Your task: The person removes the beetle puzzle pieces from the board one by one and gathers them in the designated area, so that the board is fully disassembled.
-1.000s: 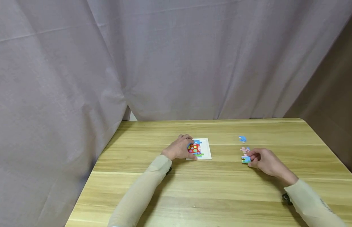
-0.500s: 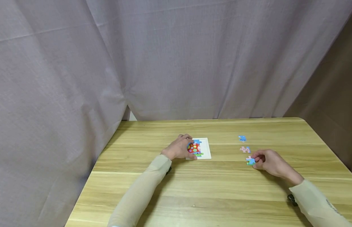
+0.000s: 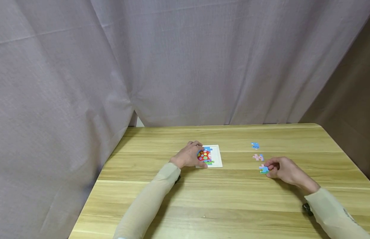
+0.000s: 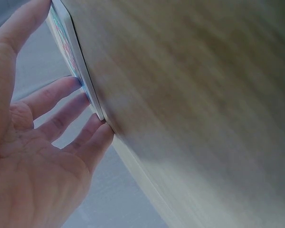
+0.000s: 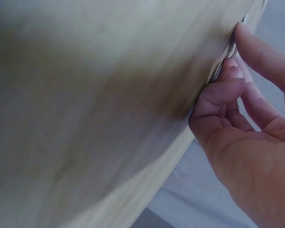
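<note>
My left hand (image 3: pixel 189 156) steadies the left side of a white jigsaw puzzle tray (image 3: pixel 217 156), thumb at its near edge and fingers spread along the far side. In the left wrist view, the fingertips touch the edge of the tray (image 4: pixel 80 57). Its left part holds fitted pieces (image 3: pixel 204 155) showing a red shape with coloured dots; the right part is bare white. My right hand (image 3: pixel 284 171) pinches a blue, green and pink puzzle piece (image 3: pixel 263 170) low at the table, thumb and fingers at its right side. The right wrist view shows that piece nearly edge-on, mostly hidden by fingers.
Two loose pieces lie beyond the right hand: a pink and blue one (image 3: pixel 258 157) and, farther back, a blue one (image 3: pixel 255 145). The wooden table (image 3: pixel 203 196) ends at a grey curtain (image 3: pixel 185 66) behind.
My right hand has moved slightly right and nearer with the pinched puzzle piece, away from the pink one, then almost stopped. The left hand and tray stay put.
</note>
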### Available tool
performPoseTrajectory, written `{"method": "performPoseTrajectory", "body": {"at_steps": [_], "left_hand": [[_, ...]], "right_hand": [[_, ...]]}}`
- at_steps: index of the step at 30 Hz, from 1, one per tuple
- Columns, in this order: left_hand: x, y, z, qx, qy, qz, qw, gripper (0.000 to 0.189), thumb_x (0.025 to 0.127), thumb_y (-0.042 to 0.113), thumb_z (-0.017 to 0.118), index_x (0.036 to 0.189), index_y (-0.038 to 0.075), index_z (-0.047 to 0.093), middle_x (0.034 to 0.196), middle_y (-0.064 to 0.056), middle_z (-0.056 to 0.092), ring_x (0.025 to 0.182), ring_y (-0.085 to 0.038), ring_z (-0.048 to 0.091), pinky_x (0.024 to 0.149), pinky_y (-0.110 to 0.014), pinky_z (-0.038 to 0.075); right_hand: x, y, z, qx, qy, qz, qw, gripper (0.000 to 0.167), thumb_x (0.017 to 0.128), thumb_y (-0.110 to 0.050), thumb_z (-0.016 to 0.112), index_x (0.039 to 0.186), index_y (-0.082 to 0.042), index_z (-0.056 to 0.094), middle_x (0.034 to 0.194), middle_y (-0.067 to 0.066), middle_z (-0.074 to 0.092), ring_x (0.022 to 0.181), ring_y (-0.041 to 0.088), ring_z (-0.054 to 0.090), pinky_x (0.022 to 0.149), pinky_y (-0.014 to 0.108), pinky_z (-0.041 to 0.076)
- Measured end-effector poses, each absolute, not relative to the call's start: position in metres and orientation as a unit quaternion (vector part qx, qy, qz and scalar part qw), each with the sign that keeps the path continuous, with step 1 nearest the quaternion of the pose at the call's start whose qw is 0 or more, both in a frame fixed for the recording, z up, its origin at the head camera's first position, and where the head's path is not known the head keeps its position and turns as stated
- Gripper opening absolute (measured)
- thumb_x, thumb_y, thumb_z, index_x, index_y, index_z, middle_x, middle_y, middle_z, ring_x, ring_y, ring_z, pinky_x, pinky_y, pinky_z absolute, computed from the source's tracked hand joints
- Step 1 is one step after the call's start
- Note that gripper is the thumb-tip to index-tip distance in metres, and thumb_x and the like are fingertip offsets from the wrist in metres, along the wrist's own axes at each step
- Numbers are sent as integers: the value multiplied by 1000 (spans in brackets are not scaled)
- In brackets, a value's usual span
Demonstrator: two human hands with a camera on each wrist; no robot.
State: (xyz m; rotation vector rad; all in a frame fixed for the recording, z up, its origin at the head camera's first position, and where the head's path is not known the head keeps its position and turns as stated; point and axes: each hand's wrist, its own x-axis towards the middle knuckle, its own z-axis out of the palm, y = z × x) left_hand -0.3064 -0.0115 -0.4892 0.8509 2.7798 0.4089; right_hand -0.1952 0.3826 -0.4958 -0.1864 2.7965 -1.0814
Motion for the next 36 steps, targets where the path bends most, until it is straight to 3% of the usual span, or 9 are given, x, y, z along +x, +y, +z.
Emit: {"method": "performPoseTrajectory", "body": {"at_steps": [22, 29, 36], "left_hand": [[-309, -12, -492, 286, 942, 140, 105, 81, 87, 52, 91, 153, 15, 63, 166, 0, 52, 155, -23, 44, 126, -38, 47], [-309, -13, -490, 284, 943, 137, 103, 84, 86, 54, 91, 154, 14, 62, 165, 1, 53, 153, -23, 46, 125, -36, 48], [-310, -11, -490, 283, 945, 129, 102, 88, 86, 54, 92, 156, 12, 58, 165, 1, 53, 151, -22, 47, 124, -34, 48]], "right_hand": [[-198, 379, -490, -58, 932, -349, 78, 35, 92, -6, 84, 121, 11, 72, 102, 12, 73, 83, 5, 57, 68, 20, 51], [-202, 359, -479, -52, 934, -346, 68, 31, 99, -14, 80, 122, 5, 74, 102, 8, 74, 81, 4, 56, 67, 20, 47], [-217, 332, -475, -81, 933, -347, 48, 29, 98, -13, 80, 120, 6, 75, 99, 8, 75, 81, 4, 60, 68, 20, 51]]}}
